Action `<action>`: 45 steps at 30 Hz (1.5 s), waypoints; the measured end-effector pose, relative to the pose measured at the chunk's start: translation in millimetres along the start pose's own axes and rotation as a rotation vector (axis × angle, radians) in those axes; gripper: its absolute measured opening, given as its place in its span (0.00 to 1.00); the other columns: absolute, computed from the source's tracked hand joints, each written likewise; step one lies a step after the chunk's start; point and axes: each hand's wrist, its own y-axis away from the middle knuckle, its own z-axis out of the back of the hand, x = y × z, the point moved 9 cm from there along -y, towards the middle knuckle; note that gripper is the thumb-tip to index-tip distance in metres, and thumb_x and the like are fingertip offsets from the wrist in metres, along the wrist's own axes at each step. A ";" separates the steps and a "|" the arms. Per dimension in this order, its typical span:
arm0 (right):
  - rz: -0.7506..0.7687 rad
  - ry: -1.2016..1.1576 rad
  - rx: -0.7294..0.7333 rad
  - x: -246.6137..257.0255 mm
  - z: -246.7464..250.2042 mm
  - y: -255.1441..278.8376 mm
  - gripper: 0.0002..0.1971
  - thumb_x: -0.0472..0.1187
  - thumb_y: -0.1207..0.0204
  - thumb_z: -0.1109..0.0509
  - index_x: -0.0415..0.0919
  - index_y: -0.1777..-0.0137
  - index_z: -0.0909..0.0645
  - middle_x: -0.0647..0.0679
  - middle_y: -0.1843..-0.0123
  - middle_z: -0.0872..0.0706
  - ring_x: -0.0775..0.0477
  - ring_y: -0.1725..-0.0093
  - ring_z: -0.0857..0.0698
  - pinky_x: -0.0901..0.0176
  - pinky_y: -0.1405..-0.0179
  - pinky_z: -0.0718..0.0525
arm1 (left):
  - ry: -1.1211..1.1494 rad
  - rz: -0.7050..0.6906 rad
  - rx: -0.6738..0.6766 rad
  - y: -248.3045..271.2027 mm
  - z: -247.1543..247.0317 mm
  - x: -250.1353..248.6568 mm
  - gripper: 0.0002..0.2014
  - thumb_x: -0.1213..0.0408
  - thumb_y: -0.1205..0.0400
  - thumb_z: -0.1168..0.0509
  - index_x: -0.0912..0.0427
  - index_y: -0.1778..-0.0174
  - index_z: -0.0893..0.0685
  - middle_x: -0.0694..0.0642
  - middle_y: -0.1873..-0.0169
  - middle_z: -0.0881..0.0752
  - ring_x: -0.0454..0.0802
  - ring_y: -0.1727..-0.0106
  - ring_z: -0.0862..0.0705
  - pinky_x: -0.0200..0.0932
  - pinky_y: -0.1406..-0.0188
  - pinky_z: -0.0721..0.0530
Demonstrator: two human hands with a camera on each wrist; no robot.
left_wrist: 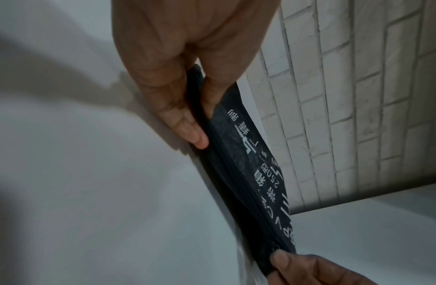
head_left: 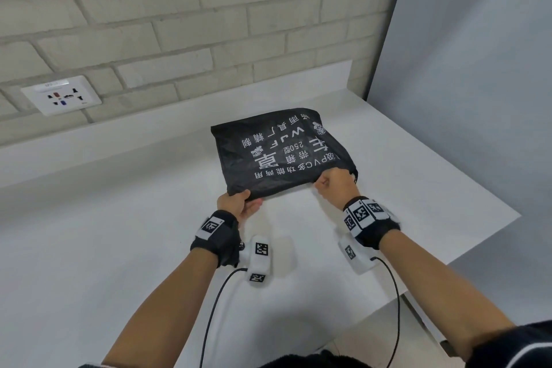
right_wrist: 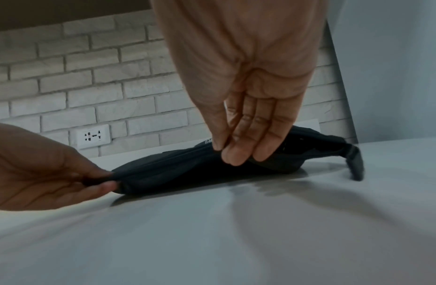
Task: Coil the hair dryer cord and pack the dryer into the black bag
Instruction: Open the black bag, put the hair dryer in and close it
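Both hands are engaged on the black bag point(head_left: 280, 152), one at each near corner. Left hand point(head_left: 239, 206): thumb on top, fingers point(left_wrist: 182, 123) underneath, pinching the near left corner of the fabric. Right hand point(head_left: 336, 184): fingers curled, thumb and fingertips point(right_wrist: 236, 154) pinching the near right part of the bag's edge, close to a short black strap or cord end point(right_wrist: 355, 164) that hangs off the right corner.

Black bag: lies on the white surface point(head_left: 119, 233), white printed lettering uppermost, near edge raised slightly by the two grips. It bulges a little along that near edge in the right wrist view; what it holds cannot be told. The hair dryer and its cord are not identifiable in any view.

Edges: the far edge of the surface meets a low white upstand below a white brick wall point(head_left: 179, 9). The right edge runs diagonally toward the person, well apart from the bag, with a grey panel point(head_left: 478, 69) rising beyond it at the far right corner. The bag's far edge sits near the upstand but apart from it.

Open room: bare surface extends to the left of the bag and in front of it, beneath the forearms. A wall socket point(head_left: 61, 95) is set in the brick, well to the left of the bag.
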 end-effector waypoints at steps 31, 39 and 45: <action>-0.191 0.503 0.019 -60.7 64.7 -17.9 0.22 0.57 0.29 0.32 0.35 0.52 0.20 0.38 0.47 0.15 0.37 0.50 0.17 0.57 0.58 0.24 | -1.033 -0.437 -0.226 -3.4 9.1 -46.5 0.26 0.75 0.21 0.41 0.64 0.25 0.32 0.69 0.32 0.23 0.67 0.31 0.25 0.53 0.31 0.28; 0.163 0.349 -0.059 -7.4 50.2 -47.9 0.29 0.51 0.25 0.33 0.43 0.26 0.34 0.34 0.23 0.36 0.33 0.26 0.33 0.40 0.32 0.27 | -1.251 -0.409 0.016 -10.3 -40.7 -37.9 0.31 0.74 0.20 0.44 0.59 0.20 0.43 0.67 0.27 0.28 0.64 0.27 0.29 0.47 0.27 0.32; 0.143 0.512 0.081 -15.1 34.2 -79.0 0.33 0.55 0.21 0.41 0.54 0.19 0.50 0.39 0.16 0.65 0.31 0.18 0.57 0.29 0.24 0.40 | -1.221 -0.636 -0.014 26.1 -59.0 -46.8 0.25 0.65 0.20 0.37 0.61 0.26 0.30 0.63 0.27 0.28 0.61 0.28 0.29 0.51 0.27 0.29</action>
